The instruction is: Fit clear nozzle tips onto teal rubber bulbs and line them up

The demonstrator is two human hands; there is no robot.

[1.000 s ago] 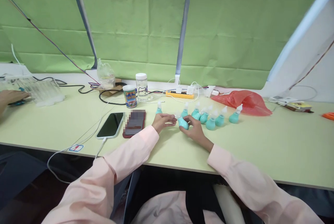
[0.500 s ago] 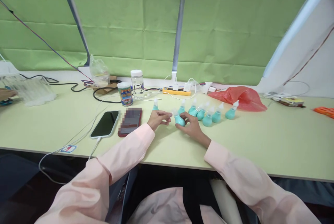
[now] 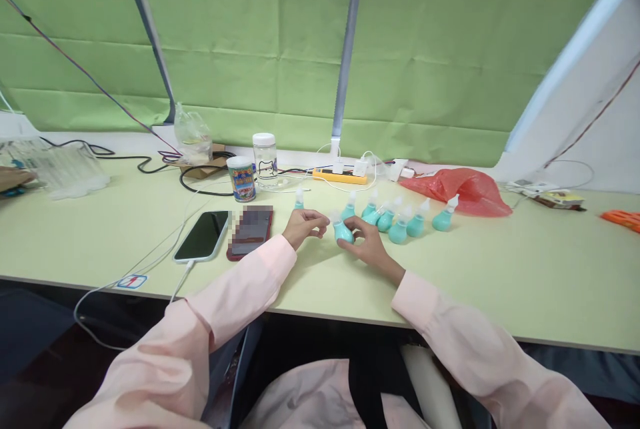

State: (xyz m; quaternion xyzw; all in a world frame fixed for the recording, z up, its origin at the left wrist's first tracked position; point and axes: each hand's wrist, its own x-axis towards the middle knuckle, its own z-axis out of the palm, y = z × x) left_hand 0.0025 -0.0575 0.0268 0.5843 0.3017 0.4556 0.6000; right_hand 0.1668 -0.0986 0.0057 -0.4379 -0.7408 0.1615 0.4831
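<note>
My right hand [image 3: 371,242] has its thumb and fingers around the teal bulb of a nasal aspirator [image 3: 343,231], tilted with its clear end toward the left. At that clear end, my left hand [image 3: 305,227] is closed in a pinch; the nozzle is small and faint between the fingertips. Just behind the left hand stands another aspirator [image 3: 299,200], partly hidden by it. Several more teal aspirators [image 3: 398,231] with clear nozzles are grouped beyond and to the right of my right hand. One aspirator [image 3: 443,219] sits apart at the group's right, leaning slightly.
Left of my hands lie a red-cased phone [image 3: 250,234] and a white-edged phone [image 3: 203,237] with a cable plugged in. Behind them are a printed can [image 3: 242,181] and a clear jar [image 3: 265,162]. A yellow power strip [image 3: 340,177] and red plastic bag [image 3: 457,193] lie along the back.
Both hands keep nearly the same hold on the aspirator. The bulb looks slightly more upright; the view has shifted a little.
</note>
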